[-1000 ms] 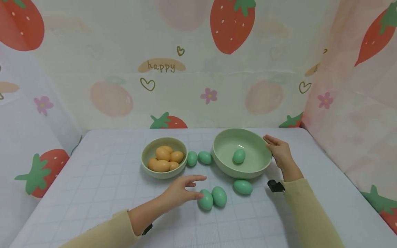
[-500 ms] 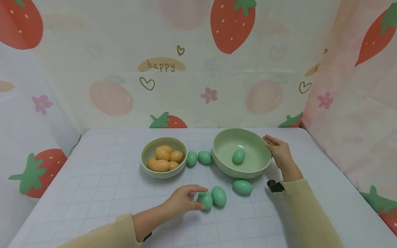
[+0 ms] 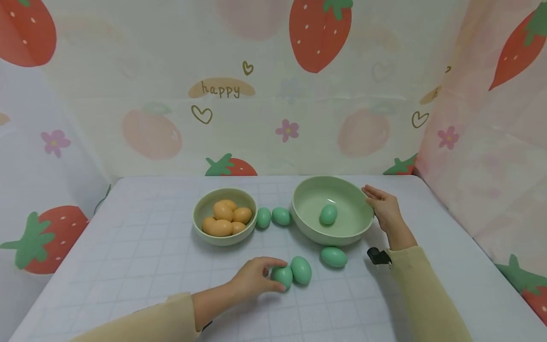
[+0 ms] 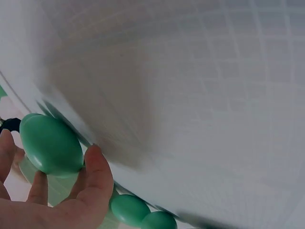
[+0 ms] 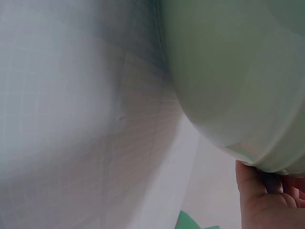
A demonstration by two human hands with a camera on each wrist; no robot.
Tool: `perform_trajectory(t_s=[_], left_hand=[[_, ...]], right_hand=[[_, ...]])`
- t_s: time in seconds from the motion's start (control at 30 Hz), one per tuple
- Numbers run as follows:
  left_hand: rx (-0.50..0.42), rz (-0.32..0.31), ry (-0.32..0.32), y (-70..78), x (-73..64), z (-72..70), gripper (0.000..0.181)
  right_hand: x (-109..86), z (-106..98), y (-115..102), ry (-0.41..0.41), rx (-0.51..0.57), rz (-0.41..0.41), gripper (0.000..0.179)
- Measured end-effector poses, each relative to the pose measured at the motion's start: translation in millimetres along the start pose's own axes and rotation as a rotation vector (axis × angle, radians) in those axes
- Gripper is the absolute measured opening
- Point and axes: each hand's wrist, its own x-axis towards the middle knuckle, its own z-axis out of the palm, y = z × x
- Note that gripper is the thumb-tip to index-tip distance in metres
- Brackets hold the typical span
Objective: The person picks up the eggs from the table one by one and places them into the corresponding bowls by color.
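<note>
My left hand (image 3: 253,279) pinches a green egg (image 3: 282,277) on the table, thumb on the near side and fingers on the far side. In the left wrist view this egg (image 4: 51,145) sits between thumb and fingers. Touching it on the right is another green egg (image 3: 301,270). My right hand (image 3: 384,209) rests against the right rim of a large pale green bowl (image 3: 329,233) with its fingers extended. One green egg (image 3: 328,214) lies inside that bowl. The right wrist view shows the bowl's outer wall (image 5: 238,71) and part of the right hand (image 5: 271,205) beneath its rim.
A smaller green bowl (image 3: 225,240) holds several orange-brown eggs (image 3: 222,218). Two green eggs, one (image 3: 263,217) beside the small bowl and one (image 3: 281,216) by the large bowl, lie between them. Another green egg (image 3: 334,257) lies before the large bowl. Printed cloth (image 3: 239,142) hangs behind.
My left hand has come down and slightly right, and its thumb and fingers have closed around the left one of the two front eggs. The right hand stays at the large bowl.
</note>
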Motion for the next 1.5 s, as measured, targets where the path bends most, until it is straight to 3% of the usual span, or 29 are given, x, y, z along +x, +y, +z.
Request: perform_trajectory(t_s=[0.27, 0.53, 0.73, 1.0, 1.5], left_hand=[[0.085, 0.007, 0.011, 0.7, 5.9, 3.8, 0.051], [0.096, 0.0, 0.048, -0.9, 8.2, 7.2, 0.046], [0.069, 0.005, 0.064, -2.1, 7.8, 5.3, 0.045], [-0.051, 0.036, 0.055, -4.6, 9.3, -1.9, 0.045], [-0.109, -0.015, 0.083, 3.3, 12.8, -6.6, 0.047]], right_hand=[[0.9, 0.7, 0.0, -0.001, 0.02, 0.0, 0.049], [0.7, 0.3, 0.1, 0.013, 0.011, 0.015, 0.049], [0.4, 0.8, 0.2, 0.011, 0.01, 0.011, 0.05], [0.2, 0.9, 0.1, 0.016, 0.009, 0.01, 0.049], [-2.3, 1.8, -0.6, 0.002, -0.01, -0.02, 0.049]])
